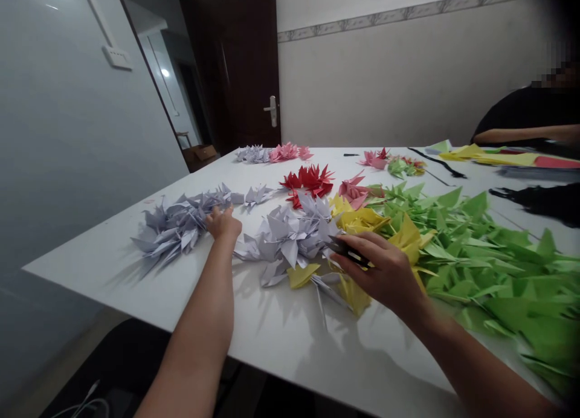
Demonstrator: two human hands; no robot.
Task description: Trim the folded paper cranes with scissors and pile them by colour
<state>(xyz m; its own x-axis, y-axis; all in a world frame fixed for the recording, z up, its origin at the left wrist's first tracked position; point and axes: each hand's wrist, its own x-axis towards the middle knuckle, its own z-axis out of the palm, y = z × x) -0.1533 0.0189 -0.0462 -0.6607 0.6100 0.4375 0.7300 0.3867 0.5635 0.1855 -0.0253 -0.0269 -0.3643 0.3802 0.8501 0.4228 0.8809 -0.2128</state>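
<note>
**Left hand at one pale pile, right hand gripping a dark tool by another**

The left hand (223, 223) reaches across to the right end of a long pile of pale lavender folded-paper pieces (174, 225); its fingertips are partly lost among the points, so whether they have closed on anything I cannot tell. The right hand (383, 264), well apart from it, is clamped around a dark tool (353, 252) — the tip points left, at the edge of the middle pale cluster (287, 234). What kind of tool it is does not show clearly.

Both piles lie on the white worktop (267, 339), the middle cluster between the two hands. Yellow folded pieces (362, 220) sit just behind the right hand, and a yellow scrap (302, 275) lies at the front of the middle cluster. A broad spread of green pieces (489, 255) covers the right side.

Behind the middle cluster stand a red cluster (312, 179) and, just right of it, a pink piece (356, 191). Farther back are a far pale cluster (254, 154) and a pink cluster (290, 153) side by side. At the far right, coloured sheets (507, 157) lie in front of a person in black (512, 113); a dark door (240, 61) stands open — beyond the worktop's far left side.
</note>
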